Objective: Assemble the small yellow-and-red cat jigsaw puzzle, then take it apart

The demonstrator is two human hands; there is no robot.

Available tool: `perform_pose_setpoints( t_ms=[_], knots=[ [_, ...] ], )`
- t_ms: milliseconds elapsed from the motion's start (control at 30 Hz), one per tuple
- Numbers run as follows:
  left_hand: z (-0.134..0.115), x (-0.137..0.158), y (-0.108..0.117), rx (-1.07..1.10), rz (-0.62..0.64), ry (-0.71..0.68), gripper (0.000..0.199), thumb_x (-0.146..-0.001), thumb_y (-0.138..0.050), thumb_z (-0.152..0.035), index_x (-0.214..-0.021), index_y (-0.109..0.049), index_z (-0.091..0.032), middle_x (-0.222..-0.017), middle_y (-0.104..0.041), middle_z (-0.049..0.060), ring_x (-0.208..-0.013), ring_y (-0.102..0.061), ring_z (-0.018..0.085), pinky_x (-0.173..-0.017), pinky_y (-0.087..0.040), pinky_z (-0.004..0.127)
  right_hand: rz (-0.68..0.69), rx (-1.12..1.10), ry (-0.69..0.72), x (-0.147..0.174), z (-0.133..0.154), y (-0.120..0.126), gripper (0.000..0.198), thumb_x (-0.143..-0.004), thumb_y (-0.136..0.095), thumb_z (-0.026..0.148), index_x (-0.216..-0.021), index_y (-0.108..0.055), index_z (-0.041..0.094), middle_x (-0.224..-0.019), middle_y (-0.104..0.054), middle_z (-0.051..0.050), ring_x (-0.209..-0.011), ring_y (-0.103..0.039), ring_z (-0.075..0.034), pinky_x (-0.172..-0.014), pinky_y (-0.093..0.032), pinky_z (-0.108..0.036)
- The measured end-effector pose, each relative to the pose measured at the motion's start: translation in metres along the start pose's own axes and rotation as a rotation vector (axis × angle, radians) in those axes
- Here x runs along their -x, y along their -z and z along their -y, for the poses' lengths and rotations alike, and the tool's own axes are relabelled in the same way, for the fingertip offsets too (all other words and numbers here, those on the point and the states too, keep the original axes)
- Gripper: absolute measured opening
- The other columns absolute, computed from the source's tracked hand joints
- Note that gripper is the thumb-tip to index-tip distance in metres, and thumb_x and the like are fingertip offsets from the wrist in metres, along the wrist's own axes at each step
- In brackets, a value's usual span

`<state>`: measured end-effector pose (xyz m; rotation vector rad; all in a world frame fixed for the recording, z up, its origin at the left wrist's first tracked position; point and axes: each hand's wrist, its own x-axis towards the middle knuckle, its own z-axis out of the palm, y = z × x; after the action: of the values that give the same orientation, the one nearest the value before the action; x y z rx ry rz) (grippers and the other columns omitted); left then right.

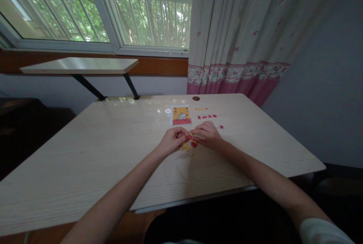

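Observation:
My left hand and my right hand meet above the middle of the desk, thumbs and fingers pinched together. Between their fingertips is a small red jigsaw puzzle piece, partly covered by the fingers. Right under them lies a loose heap of yellow and red puzzle pieces, with one red piece near my right fingers. Just beyond my hands a reference picture lies flat, showing a white cartoon animal on yellow and red.
Right of the picture are a row of red pieces, a row of yellow pieces and another red piece beside my right wrist. The wooden desk has a raised shelf at back left and a cable hole. Behind hangs a curtain.

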<state>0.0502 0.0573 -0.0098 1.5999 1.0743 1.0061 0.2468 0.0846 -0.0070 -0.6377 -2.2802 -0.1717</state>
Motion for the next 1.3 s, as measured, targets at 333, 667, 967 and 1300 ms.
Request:
perform_pose_setpoints(
  t_ms=[333,667,967,1300],
  knots=[
    [-0.002,-0.003,0.033,-0.456,-0.219,-0.184,0.023,-0.079,-0.056,-0.037,-0.085,-0.064,-0.016,-0.074,-0.061,0.002,-0.057,-0.048,0.011,-0.054,-0.038,0.023,-0.216,0.096,-0.081,-0.001,-0.032,0.028,0.02,-0.082,-0.06,0.036,-0.095,-0.066,0.023,-0.084,-0.066,-0.004,-0.079,-0.055,-0.017,-0.074,-0.037,-0.032],
    [0.002,-0.001,0.067,-0.921,-0.081,-0.266,0.021,-0.086,-0.045,-0.03,-0.089,-0.063,-0.019,-0.087,-0.061,0.005,-0.074,-0.055,0.015,-0.066,-0.04,0.026,-0.216,0.103,-0.155,0.002,-0.049,0.04,0.021,-0.082,-0.059,0.038,-0.095,-0.068,0.024,-0.083,-0.062,-0.004,-0.079,-0.054,-0.017,-0.074,-0.037,-0.033],
    [0.004,-0.002,0.072,-0.981,0.021,-0.232,0.021,-0.083,-0.044,-0.027,-0.085,-0.063,-0.018,-0.081,-0.062,0.004,-0.07,-0.055,0.014,-0.064,-0.039,0.024,-0.129,0.14,-0.314,0.018,-0.096,0.042,0.026,-0.083,-0.056,0.04,-0.1,-0.067,0.024,-0.092,-0.061,-0.007,-0.088,-0.054,-0.02,-0.08,-0.039,-0.036],
    [0.002,-0.002,0.073,-0.982,0.065,-0.217,0.023,-0.082,-0.043,-0.027,-0.082,-0.063,-0.018,-0.078,-0.063,0.005,-0.068,-0.055,0.015,-0.061,-0.038,0.024,0.189,0.227,-0.735,0.056,-0.157,0.033,0.03,-0.079,-0.057,0.048,-0.095,-0.07,0.027,-0.097,-0.06,-0.008,-0.092,-0.054,-0.023,-0.08,-0.04,-0.036]
  ],
)
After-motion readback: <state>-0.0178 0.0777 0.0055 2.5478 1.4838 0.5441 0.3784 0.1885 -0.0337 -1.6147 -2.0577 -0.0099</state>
